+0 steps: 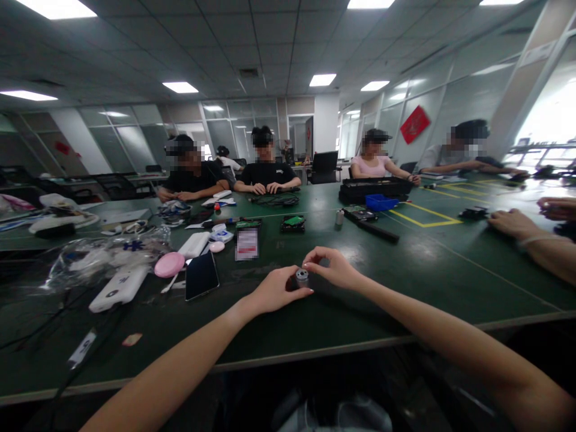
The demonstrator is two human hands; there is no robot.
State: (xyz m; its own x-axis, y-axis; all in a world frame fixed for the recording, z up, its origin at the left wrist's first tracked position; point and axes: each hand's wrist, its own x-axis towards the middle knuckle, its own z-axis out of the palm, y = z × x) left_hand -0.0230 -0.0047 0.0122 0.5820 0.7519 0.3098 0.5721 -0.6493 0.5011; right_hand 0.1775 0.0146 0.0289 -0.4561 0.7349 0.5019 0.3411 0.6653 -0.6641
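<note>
Left hand (pixel 276 291) curls around a small metal cylinder (pixel 302 276), thumb along the near side; right hand (pixel 333 268) has thumb and forefinger brought close at its rim, cannot tell whether they pinch anything. Cylinder upright, holed end up, set back from the middle of the desk's (pixel 342 329) near edge; base hidden. Writing: black T-shirt (pixel 270 174) across the desk carries white lettering, too small to read; red wall sign (pixel 414 124) illegible; card (pixel 247 244) pixelated, red band only; cable tag (pixel 83 348) near the left part of the near edge, dark mark blurred; white device (pixel 120 288) shows a dark ring logo, no readable brand. Room: open desktop between both hands and the near edge, more to the right, up to yellow lines (pixel 441 224) toward the far right. Left side tighter: black slab (pixel 202 276), pink disc (pixel 170 264), plastic bag (pixel 74 261). Second cylinder (pixel 339 217) stands beyond the right hand, toward the far edge.
</note>
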